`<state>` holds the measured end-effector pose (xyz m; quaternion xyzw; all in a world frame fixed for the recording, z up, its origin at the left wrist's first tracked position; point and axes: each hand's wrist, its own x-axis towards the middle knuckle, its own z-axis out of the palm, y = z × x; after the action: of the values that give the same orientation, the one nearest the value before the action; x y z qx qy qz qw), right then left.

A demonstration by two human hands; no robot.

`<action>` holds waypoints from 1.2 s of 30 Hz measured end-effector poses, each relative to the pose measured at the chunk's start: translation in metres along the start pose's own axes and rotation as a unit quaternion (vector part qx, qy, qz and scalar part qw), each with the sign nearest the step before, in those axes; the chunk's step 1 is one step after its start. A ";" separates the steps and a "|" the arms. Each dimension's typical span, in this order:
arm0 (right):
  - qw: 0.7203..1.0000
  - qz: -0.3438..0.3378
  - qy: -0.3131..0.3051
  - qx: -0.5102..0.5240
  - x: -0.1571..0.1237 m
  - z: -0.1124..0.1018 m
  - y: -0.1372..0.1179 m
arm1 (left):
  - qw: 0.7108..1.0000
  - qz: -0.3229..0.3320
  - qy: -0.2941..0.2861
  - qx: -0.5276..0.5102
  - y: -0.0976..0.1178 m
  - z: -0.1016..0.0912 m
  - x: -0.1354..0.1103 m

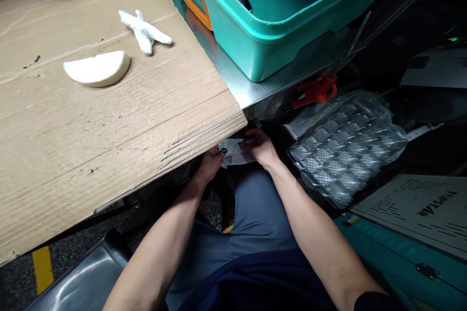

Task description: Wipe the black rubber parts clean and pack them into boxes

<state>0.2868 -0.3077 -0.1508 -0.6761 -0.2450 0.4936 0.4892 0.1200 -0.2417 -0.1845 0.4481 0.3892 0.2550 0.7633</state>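
Note:
Just below the cardboard's corner, over my lap, both hands are at a white printed sheet [237, 156], which could be paper or a thin bag. My left hand [211, 162] is closed on its left edge, beside a small round black spot [224, 150] with pale marks. My right hand [261, 147] has its fingers bent together at the sheet's upper right. Small dark shapes by those fingertips are too dim to make out. The cardboard's edge hides part of the space beyond the hands.
Stacked cardboard [120, 121] covers the table, bearing a white half-round piece [98, 69] and crumpled white strips [144, 31]. A teal bin [255, 53] with black parts stands on the metal tabletop [235, 85]. To the right are a red-handled tool [317, 91], clear molded packaging [350, 146] and a teal machine [394, 252].

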 end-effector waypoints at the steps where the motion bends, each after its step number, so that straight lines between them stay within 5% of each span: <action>1: 0.999 -0.008 -0.013 -0.041 0.000 -0.003 0.000 | 1.000 -0.007 -0.010 -0.007 0.001 -0.001 -0.002; 4: 0.972 -0.048 -0.032 -0.228 -0.002 -0.012 -0.010 | 0.999 -0.022 -0.030 -0.001 0.000 -0.002 -0.008; 7: 0.901 -0.042 -0.026 -0.430 -0.004 -0.022 -0.029 | 0.999 -0.030 -0.036 0.025 -0.002 -0.003 -0.012; 10: 0.868 -0.027 -0.041 -0.494 0.001 -0.034 -0.043 | 0.999 -0.021 -0.021 0.035 -0.001 -0.006 -0.014; 14: 0.882 -0.177 -0.200 -0.389 0.017 -0.035 -0.040 | 0.996 -0.021 -0.036 0.079 0.004 -0.005 -0.015; 18: 0.907 -0.089 -0.287 -0.295 0.027 -0.027 -0.034 | 0.989 -0.032 -0.042 0.136 0.016 -0.005 -0.018; 21: 0.934 -0.042 -0.266 -0.237 0.024 -0.036 -0.034 | 0.983 -0.039 -0.068 0.168 0.032 -0.019 -0.027; 25: 0.967 -0.042 -0.159 -0.194 0.020 -0.055 -0.033 | 0.973 -0.038 -0.075 0.214 0.051 -0.039 -0.035; 28: 0.962 -0.067 -0.189 -0.183 0.019 -0.047 -0.030 | 0.968 -0.012 -0.029 0.250 0.055 -0.029 -0.028; 33: 0.960 -0.092 -0.210 -0.162 0.021 -0.018 -0.023 | 0.980 -0.032 -0.062 0.188 0.052 0.007 -0.007; 36: 0.972 -0.075 -0.177 -0.138 0.025 -0.027 -0.019 | 0.982 -0.043 -0.032 0.179 0.046 -0.002 -0.001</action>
<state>0.3243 -0.2915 -0.1437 -0.6182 -0.4438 0.5288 0.3758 0.1164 -0.2203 -0.1441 0.5686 0.4228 0.1333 0.6929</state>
